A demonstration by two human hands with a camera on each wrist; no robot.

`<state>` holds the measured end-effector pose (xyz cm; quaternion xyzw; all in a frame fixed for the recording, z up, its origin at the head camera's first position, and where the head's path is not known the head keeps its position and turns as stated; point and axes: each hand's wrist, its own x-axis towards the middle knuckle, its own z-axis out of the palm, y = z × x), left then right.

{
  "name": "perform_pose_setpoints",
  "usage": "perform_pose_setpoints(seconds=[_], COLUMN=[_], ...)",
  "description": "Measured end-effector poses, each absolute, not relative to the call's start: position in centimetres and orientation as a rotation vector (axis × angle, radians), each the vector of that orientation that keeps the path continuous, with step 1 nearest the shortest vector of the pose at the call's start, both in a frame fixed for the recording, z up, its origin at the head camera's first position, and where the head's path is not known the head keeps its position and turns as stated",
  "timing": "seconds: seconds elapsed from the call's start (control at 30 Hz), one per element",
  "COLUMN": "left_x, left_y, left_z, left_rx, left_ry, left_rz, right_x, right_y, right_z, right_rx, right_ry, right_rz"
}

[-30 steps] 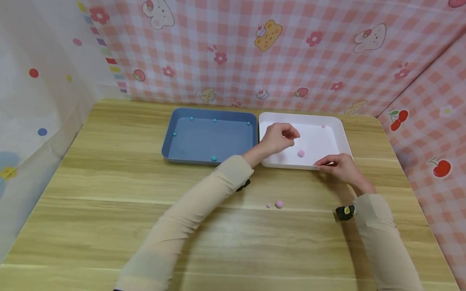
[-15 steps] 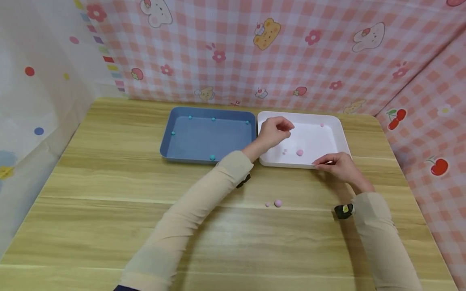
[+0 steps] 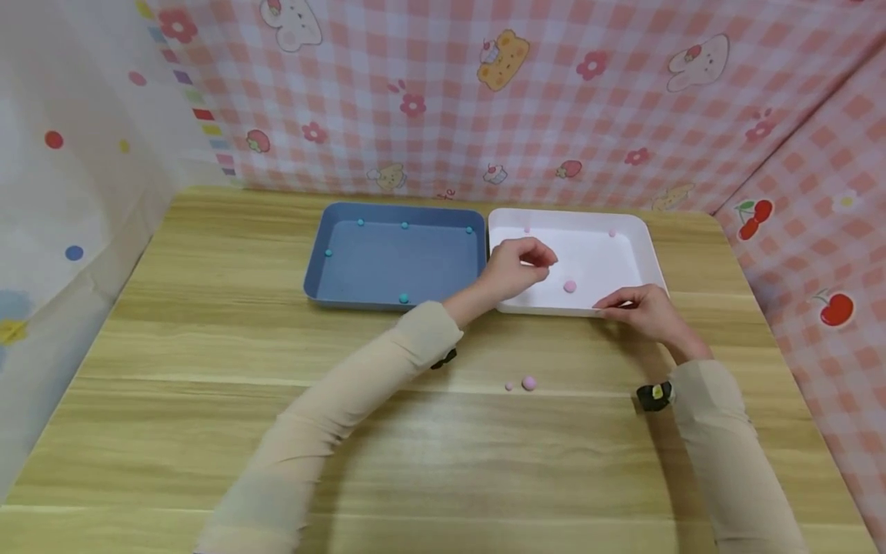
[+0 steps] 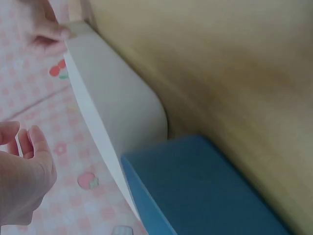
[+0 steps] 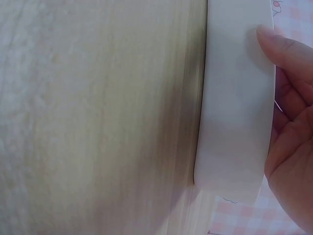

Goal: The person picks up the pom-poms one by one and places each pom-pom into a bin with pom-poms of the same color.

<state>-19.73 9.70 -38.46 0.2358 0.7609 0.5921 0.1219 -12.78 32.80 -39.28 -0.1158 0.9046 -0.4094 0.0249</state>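
In the head view my left hand (image 3: 514, 268) hovers over the left part of the white tray (image 3: 651, 261). Its fingers are loosely bent, and the left wrist view shows thumb and fingertips apart with nothing between them. My right hand (image 3: 644, 312) grips the tray's front rim near the right corner. In the right wrist view the thumb (image 5: 274, 44) presses the outer wall while the other fingers lie behind the rim. Inside the white tray are a larger pink ball (image 3: 570, 286) and small pink balls at back left (image 3: 527, 229) and back right (image 3: 612, 233). My left hand covers part of the tray floor.
A blue tray (image 3: 396, 265) stands against the white one on its left, with several small teal balls (image 3: 404, 298) inside. On the wooden table in front lie a larger pink ball (image 3: 529, 383) and a tiny pink ball (image 3: 508, 387). A checked cloth (image 3: 443, 92) hangs behind.
My left hand has shifted slightly forward over the tray, then back toward the near left. Small pale specks appeared below it half a second ago and are out of sight now. My right hand keeps its grip.
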Motion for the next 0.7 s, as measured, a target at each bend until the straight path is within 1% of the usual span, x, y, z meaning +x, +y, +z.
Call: perform_pose_setpoints(seconds=[0.1, 0.33, 0.47, 0.7], left_x=[-18.8, -16.5, -15.4, -13.7], left_y=[9.5, 8.6, 8.0, 6.5], left_z=[-38.7, -39.8, -40.8, -42.2], left_rx=[0.667, 0.613, 0.585, 0.626], left_ry=[2.192, 2.113, 2.108, 2.070], left_rz=[1.725, 1.740, 1.720, 1.646], right_x=[-13.1, -14.0, -14.1, -14.1], right_y=[33.2, 34.8, 35.0, 35.0], right_z=[-39.7, -42.0, -42.0, -42.0], right_rx=[-0.364, -0.345, -0.360, -0.361], right_ry=[2.794, 2.797, 2.791, 2.800], right_rz=[-1.265, -1.262, -1.279, -1.260])
